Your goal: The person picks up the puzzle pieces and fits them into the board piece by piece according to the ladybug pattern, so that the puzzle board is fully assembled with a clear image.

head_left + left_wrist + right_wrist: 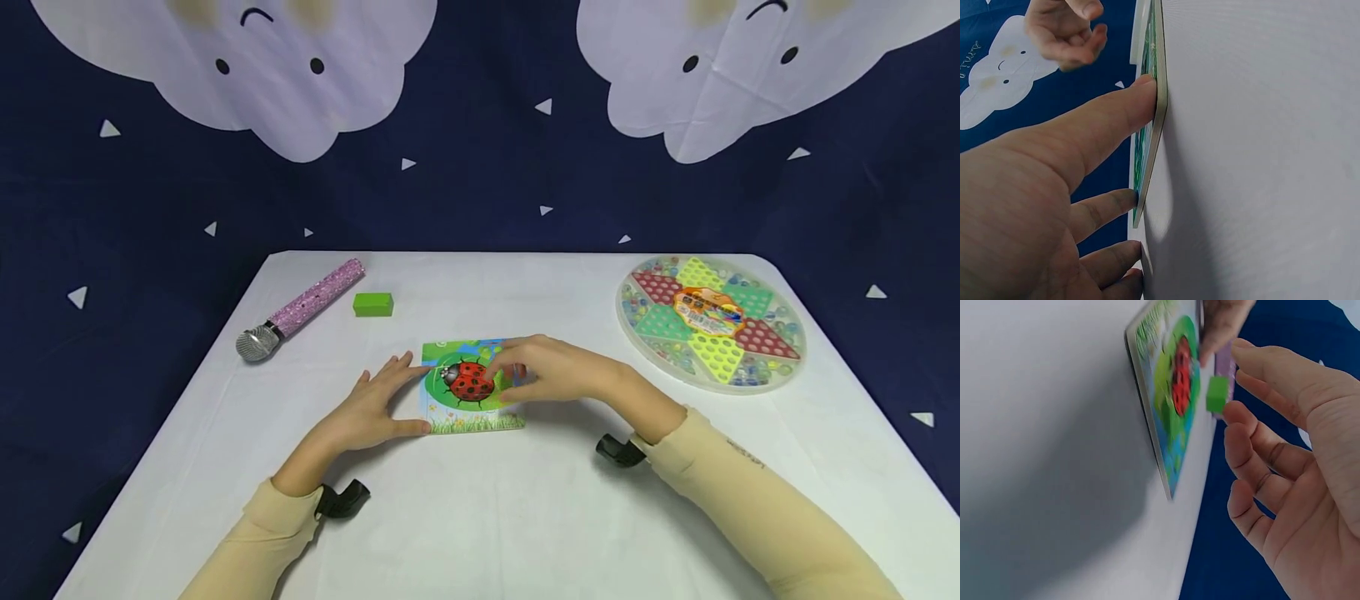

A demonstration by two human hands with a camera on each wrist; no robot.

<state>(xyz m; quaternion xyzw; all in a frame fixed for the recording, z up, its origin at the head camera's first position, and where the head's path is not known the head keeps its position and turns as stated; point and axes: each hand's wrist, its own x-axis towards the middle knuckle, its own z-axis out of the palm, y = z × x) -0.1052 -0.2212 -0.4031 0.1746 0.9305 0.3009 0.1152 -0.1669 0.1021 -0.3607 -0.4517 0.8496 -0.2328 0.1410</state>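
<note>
A thin square ladybug picture board [442, 419] lies on the white table, showing a red ladybug on a green round patch with grass along its near edge. My left hand [372, 410] rests at the board's left side, its thumb and index fingertip touching the board with straight fingers; the left wrist view shows the thumb [1122, 109] on the board's edge. Over the board's right part hovers my right hand [558, 369]. Its fingers are loosely bent, and in the right wrist view the hand [1297, 444] stands apart from the board with nothing between thumb and fingers.
Behind the board sits a green block [372, 305], with a pink glittery microphone [315, 298] to its left. A round Chinese checkers set [712, 325] with marbles lies at the back right. Dark cloth with clouds [480, 192] hangs behind the table.
</note>
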